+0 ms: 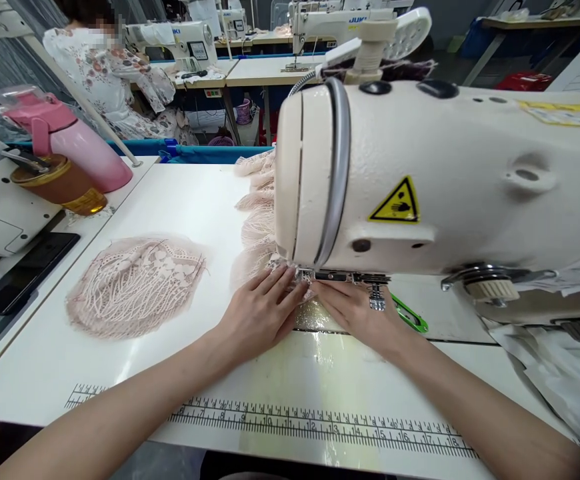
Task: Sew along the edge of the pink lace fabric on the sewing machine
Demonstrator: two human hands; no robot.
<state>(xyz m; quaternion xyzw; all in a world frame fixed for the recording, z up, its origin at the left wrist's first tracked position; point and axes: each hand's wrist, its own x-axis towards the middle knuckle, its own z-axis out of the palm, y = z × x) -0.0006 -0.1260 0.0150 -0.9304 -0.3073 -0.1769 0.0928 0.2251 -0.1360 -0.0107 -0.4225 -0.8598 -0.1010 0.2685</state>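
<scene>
My left hand (261,308) lies with fingers stretched flat on pale pink lace fabric (257,230), just left of the needle area of a cream sewing machine (450,160). From the other side my right hand (363,317) reaches in under the machine head, fingers extended towards the same spot. Its fingertips are partly covered by the presser and guide parts, so the fabric edge there is hard to make out. A ruffled run of lace goes back behind the machine head. Another rounded lace piece (137,287) rests flat on the table to the left.
A green-handled tool (410,315) lies beside my right wrist. Along the table's front runs a printed ruler (290,420). At left are a phone (30,270), a brown cup (63,183) and a pink bottle (85,147). A person (113,73) sits beyond, near other sewing machines.
</scene>
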